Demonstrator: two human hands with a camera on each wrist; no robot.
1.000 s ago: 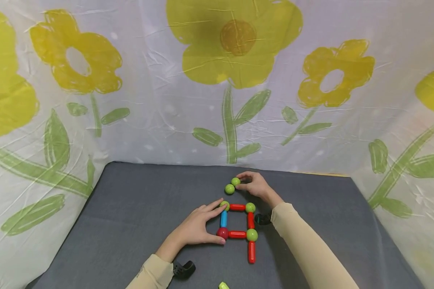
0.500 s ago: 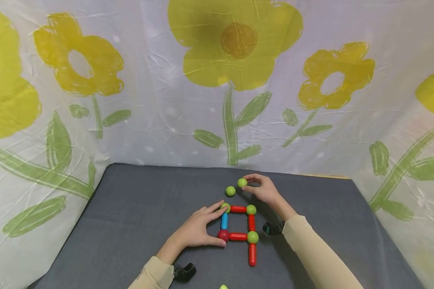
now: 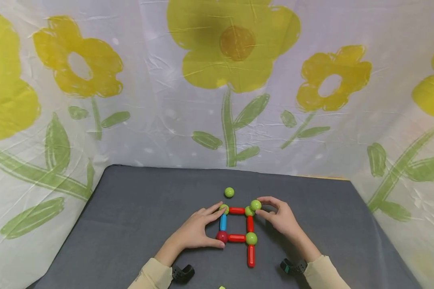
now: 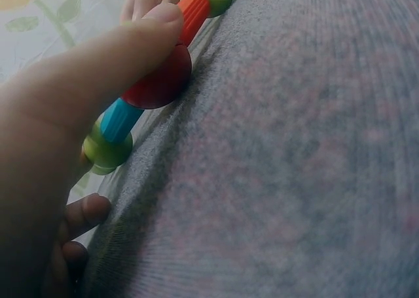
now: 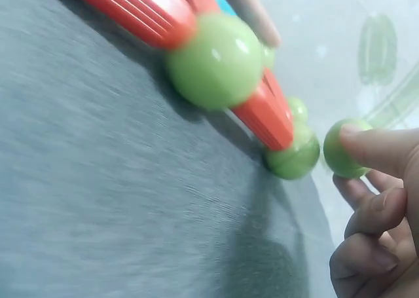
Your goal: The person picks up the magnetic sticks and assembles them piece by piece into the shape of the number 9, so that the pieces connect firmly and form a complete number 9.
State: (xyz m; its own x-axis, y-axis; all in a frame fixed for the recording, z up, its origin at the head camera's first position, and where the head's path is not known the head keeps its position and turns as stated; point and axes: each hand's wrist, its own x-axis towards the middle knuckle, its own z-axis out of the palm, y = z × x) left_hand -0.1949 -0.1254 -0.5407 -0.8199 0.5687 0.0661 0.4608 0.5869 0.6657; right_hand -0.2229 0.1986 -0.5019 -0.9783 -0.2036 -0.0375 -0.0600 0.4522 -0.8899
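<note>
A flat square of magnetic balls and rods lies on the dark table. Its left side is a blue rod (image 3: 223,222) between a green ball and a dark red ball (image 3: 222,237); the other sides are red rods. My left hand (image 3: 195,230) grips that side, thumb on the red ball and fingers at the green ball. One more red rod (image 3: 251,256) extends from the near right green ball (image 3: 251,238). My right hand (image 3: 283,216) pinches a loose green ball (image 5: 346,149) beside the far right corner ball (image 5: 293,152), with a small gap in the right wrist view.
Another green ball (image 3: 229,192) lies behind the square. At the bottom edge a yellow-green piece (image 3: 222,287) is barely visible. A flower-printed cloth (image 3: 159,120) hangs behind the table and along both sides.
My right hand has drawn one green ball away from its neighbour at the back and brought it nearer, to the square's far right corner. My left hand has stayed at the square's left side.
</note>
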